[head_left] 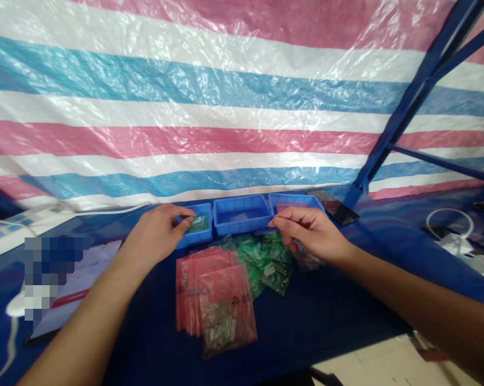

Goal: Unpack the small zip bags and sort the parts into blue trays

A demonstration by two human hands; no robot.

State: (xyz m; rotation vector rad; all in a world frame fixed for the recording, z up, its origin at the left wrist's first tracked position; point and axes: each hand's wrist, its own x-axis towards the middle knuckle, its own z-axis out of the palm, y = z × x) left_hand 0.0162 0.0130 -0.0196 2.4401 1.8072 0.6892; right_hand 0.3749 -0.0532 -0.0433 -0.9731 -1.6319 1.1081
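Observation:
My left hand point(161, 230) is over the left blue bin point(211, 221), its thumb and fingertips close together; anything between them is too small to make out. Inside that bin lie green packets point(199, 223). The middle blue bin point(242, 206) holds a small clear piece. My right hand point(306, 230) is pinched in front of the right blue bin point(296, 199), which has something pink inside. Whatever its fingertips hold is hidden. Between my hands lies a pile of small green bags point(266, 257). Nearer me are stacked pink zip bags point(226, 300), the top one with small parts inside.
Behind the bins lies a dark phone point(341, 210). A tablet or folder point(85, 273) and a white cable point(12, 348) are at the left. White cable coils point(451, 214) lie at the right. A striped sheet point(193, 107) hangs behind, beside a blue metal frame point(403, 107).

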